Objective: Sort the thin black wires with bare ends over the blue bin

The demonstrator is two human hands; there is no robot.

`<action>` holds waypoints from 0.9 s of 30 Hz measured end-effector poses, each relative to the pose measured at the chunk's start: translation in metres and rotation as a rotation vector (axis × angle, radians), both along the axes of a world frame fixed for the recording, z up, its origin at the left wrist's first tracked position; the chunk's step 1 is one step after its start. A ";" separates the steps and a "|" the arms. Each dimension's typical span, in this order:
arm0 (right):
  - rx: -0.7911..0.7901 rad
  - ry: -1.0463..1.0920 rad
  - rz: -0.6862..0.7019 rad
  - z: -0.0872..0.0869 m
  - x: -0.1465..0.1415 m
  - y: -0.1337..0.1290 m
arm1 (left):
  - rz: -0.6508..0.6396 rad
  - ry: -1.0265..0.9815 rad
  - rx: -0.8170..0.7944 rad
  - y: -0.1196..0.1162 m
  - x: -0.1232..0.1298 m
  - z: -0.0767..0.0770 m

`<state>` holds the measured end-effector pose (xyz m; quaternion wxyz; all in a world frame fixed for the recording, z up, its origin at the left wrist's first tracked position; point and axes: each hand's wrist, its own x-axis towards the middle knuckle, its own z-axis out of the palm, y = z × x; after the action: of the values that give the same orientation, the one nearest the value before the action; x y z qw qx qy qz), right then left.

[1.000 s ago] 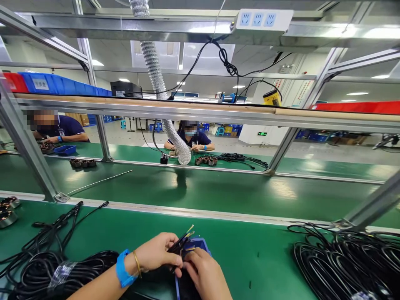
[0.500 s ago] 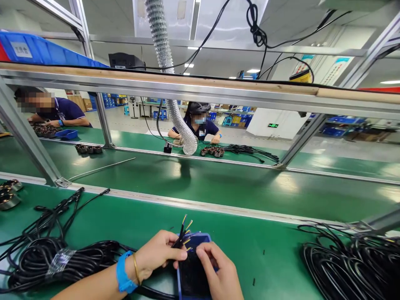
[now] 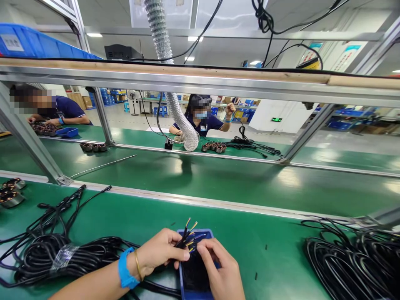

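Note:
My left hand (image 3: 165, 253) is closed round the ends of several black cables (image 3: 179, 246), whose thin coloured wires (image 3: 191, 233) fan out above the thumb. Beside those tips, my right hand (image 3: 218, 262) has its thumb and forefinger pinched together; whatever is between them is too small to name. Both hands are over a small blue bin (image 3: 181, 287) with dark contents that I cannot make out. From the left hand the cables run back toward a large black coil (image 3: 34, 260) wrapped with clear tape.
More black cable (image 3: 350, 262) lies coiled on the right. Copper-wound metal rings (image 3: 12, 198) sit at the far left. Small black bits (image 3: 256, 276) lie on the green bench (image 3: 275, 233). Metal frame posts rise beyond, and a co-worker (image 3: 203, 118) sits opposite under a silver duct (image 3: 178, 112).
My right fingertips stay close to the wire ends, which have spread slightly. The view has shifted a little. Across the bench, the co-worker has raised a hand with a cable.

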<state>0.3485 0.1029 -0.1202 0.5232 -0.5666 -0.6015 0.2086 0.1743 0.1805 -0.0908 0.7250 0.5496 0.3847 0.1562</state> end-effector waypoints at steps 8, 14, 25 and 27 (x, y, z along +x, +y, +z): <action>0.009 -0.002 0.005 0.006 -0.002 -0.001 | -0.018 -0.012 -0.002 0.001 0.000 -0.001; 0.058 -0.078 0.048 0.004 0.001 0.000 | -0.004 -0.083 0.007 0.003 -0.002 0.000; 0.237 -0.561 0.158 0.003 0.013 0.002 | 0.016 -0.042 -0.008 -0.002 0.000 0.002; 0.253 -0.501 0.188 0.003 0.010 0.003 | 0.006 -0.029 -0.009 -0.001 0.000 0.002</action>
<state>0.3580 0.1055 -0.1170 0.4034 -0.4727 -0.7828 0.0334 0.1740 0.1792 -0.0889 0.7324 0.5428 0.3767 0.1645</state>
